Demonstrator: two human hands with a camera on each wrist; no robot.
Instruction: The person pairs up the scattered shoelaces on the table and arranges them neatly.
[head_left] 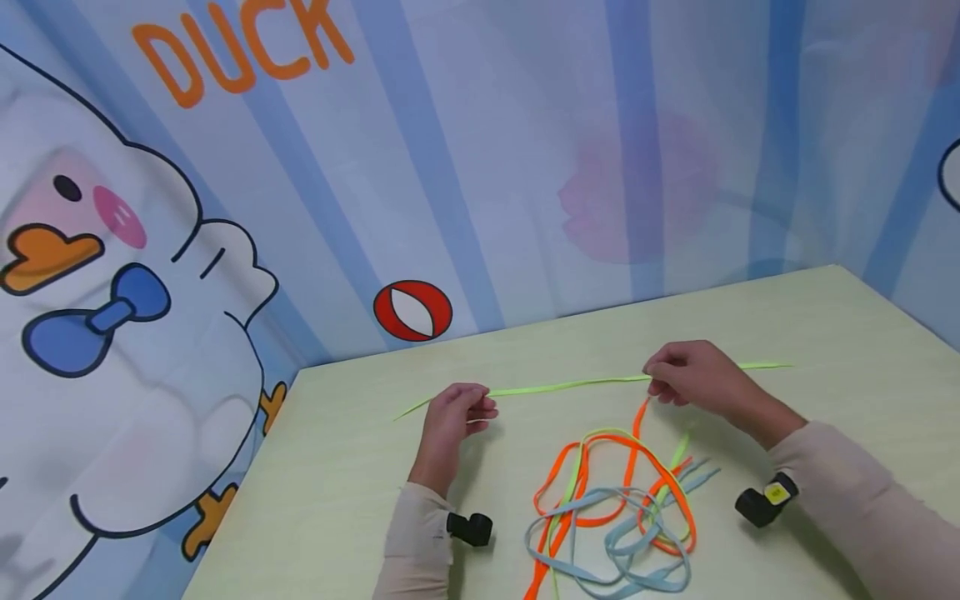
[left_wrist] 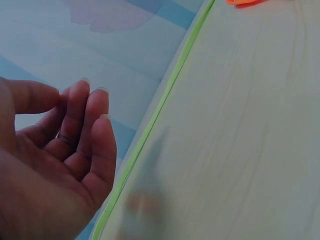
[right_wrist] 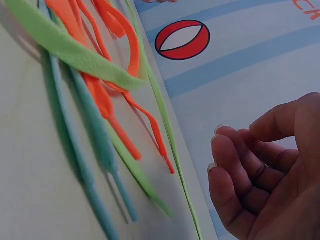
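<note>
Nearest, a tangle of orange, blue and green laces is lying on the table. Beyond, the left hand and right hand are hovering apart, fingers loosely curled, gripping nothing; the straight yellow-green lace is running behind both.

Left hand and right hand at 1 yellow-green lace — a multicoloured lace tangle lies nearer.
</note>
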